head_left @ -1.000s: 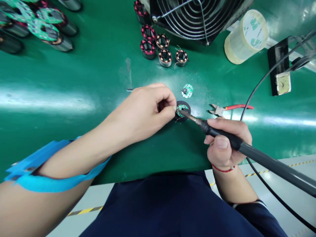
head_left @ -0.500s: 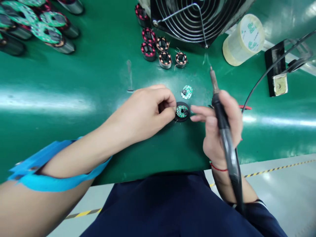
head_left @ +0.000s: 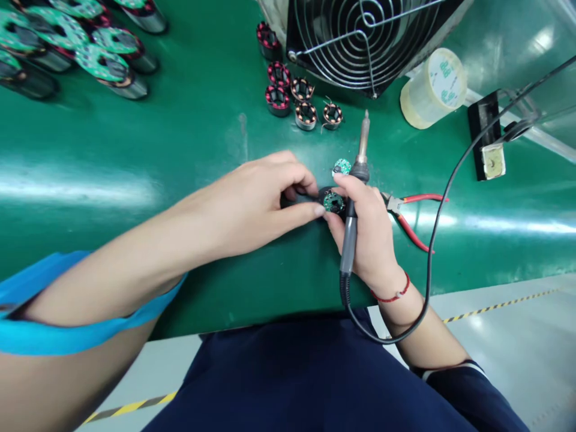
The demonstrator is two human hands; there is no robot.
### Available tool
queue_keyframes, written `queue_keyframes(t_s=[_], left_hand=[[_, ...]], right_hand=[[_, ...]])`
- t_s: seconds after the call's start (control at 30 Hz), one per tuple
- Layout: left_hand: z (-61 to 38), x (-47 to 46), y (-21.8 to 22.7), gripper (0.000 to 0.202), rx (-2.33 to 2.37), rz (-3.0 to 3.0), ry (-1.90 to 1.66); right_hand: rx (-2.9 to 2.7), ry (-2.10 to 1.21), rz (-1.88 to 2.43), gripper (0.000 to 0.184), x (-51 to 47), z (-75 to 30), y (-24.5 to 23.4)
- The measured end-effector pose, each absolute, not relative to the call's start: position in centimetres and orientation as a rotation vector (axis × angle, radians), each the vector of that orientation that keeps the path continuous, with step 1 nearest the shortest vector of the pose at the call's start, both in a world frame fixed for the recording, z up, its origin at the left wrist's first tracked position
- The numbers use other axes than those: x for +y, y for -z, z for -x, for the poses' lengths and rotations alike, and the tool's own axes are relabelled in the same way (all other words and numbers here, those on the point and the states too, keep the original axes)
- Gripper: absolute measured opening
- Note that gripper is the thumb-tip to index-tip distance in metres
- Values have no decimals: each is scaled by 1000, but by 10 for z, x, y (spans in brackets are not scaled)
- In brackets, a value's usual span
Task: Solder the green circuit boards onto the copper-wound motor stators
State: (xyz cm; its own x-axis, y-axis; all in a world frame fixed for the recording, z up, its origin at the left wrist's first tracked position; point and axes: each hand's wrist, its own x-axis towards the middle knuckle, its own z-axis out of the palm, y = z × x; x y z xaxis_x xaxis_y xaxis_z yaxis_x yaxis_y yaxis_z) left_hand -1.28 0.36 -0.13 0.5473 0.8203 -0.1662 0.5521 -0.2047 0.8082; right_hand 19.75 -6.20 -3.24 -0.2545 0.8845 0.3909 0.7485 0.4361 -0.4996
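Observation:
My left hand (head_left: 265, 207) is closed at the left edge of a black round holder (head_left: 322, 193), with a dark part showing between thumb and fingers. In the holder sits a round green circuit board (head_left: 333, 203). My right hand (head_left: 371, 231) grips a soldering iron (head_left: 349, 240), its tip pointing up and away from the board. The right thumb and fingertips touch the holder's right side and partly hide it. Just beyond lies a second small circuit board (head_left: 342, 166), partly covered by the iron and hand.
Red-handled pliers (head_left: 411, 216) lie right of my right hand. Several wound coil cores (head_left: 306, 114) stand before a fan (head_left: 369, 42). A solder spool (head_left: 434, 90) and a sponge stand (head_left: 486, 138) are at right. Board-topped motor parts (head_left: 103, 66) fill the far left.
My right hand has moved left to the holder, with the iron swung more upright. The pliers are now uncovered. My left hand stays at the holder's left edge.

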Motion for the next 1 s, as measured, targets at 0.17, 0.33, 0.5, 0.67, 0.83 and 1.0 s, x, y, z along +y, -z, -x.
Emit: queue_keyframes(t_s=[0.17, 0.33, 0.5, 0.67, 0.83, 1.0], left_hand=[[11, 3, 3, 16, 1051, -2012, -340], [9, 2, 2, 13, 1055, -1943, -409], [5, -1, 2, 13, 1069, -1838, -499], [-2, -6, 1, 13, 1104, -1803, -537], [-6, -8, -1, 13, 1119, -1752, -546], [-5, -7, -1, 17, 1106, -1760, -544]], right_hand=[[-2047, -316, 1371, 48, -63, -198, 35], [-2069, -282, 1367, 41, -65, -198, 32], [-2111, -258, 1359, 42, -66, -198, 28], [-2134, -290, 1338, 44, -66, -200, 27], [-2105, -248, 1182, 46, -66, -203, 18], [-2103, -220, 1079, 38, -65, -203, 12]])
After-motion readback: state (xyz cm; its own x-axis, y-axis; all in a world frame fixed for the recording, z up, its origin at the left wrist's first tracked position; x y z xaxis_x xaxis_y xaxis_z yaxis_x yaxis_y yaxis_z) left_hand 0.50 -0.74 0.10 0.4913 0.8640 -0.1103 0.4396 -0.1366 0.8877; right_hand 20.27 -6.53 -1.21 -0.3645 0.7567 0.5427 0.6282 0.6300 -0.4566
